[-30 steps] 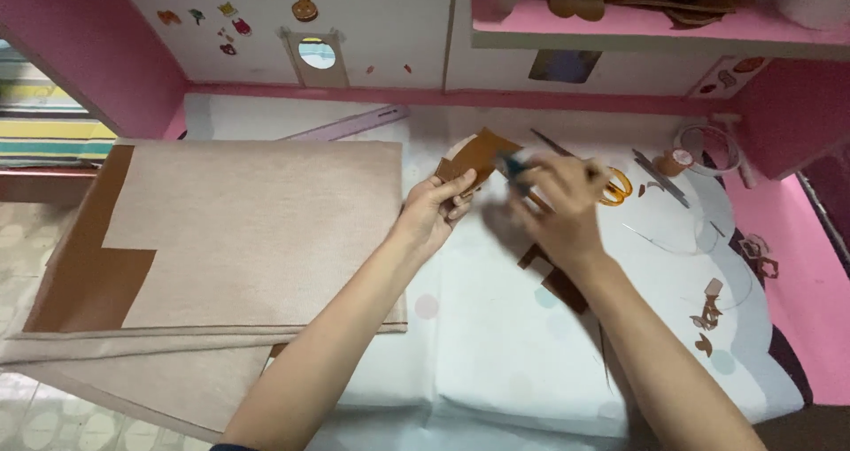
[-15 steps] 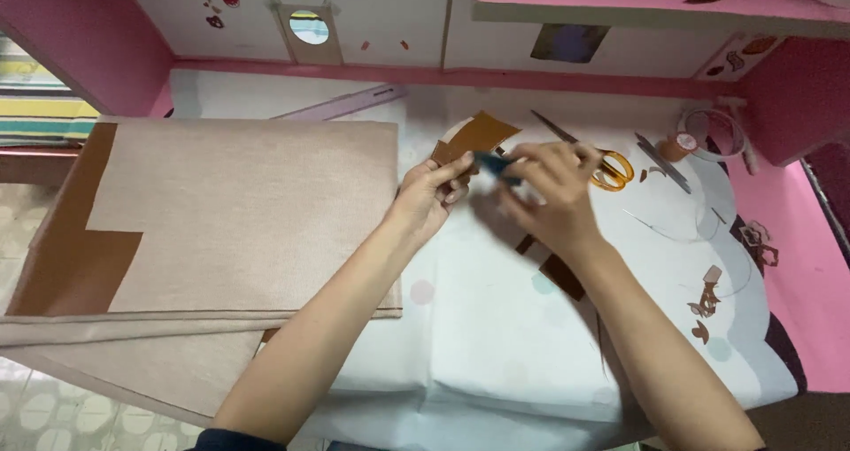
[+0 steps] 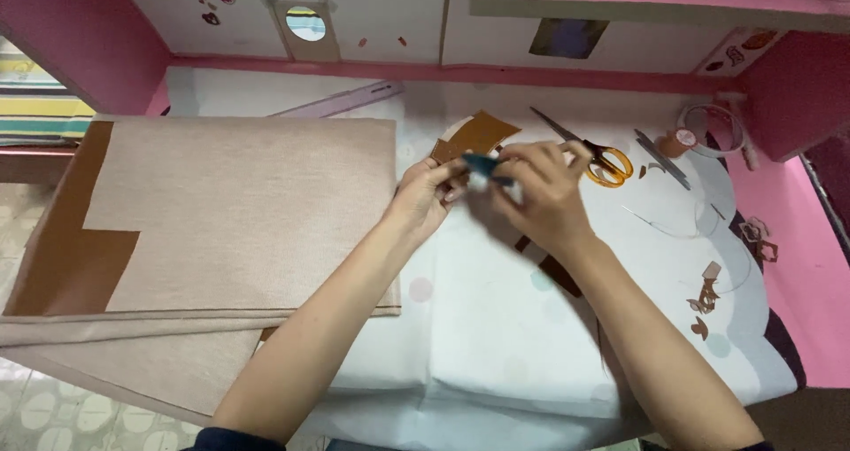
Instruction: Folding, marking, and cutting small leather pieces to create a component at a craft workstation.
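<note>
Both hands (image 3: pixel 482 185) | pinch brown cut-out (image 3: pixel 478 135) | scissors (image 3: pixel 595 154) just right

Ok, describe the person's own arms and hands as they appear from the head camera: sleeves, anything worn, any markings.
Both forearms are bare from the bottom edge of the picture up to the wrists. Only a strip of dark navy sleeve shows at the left upper arm, pushed up high. The left hand and right hand wear no gloves; no rings, watch or bracelet can be made out, though the right hand is motion-blurred. No markings are visible.
</note>
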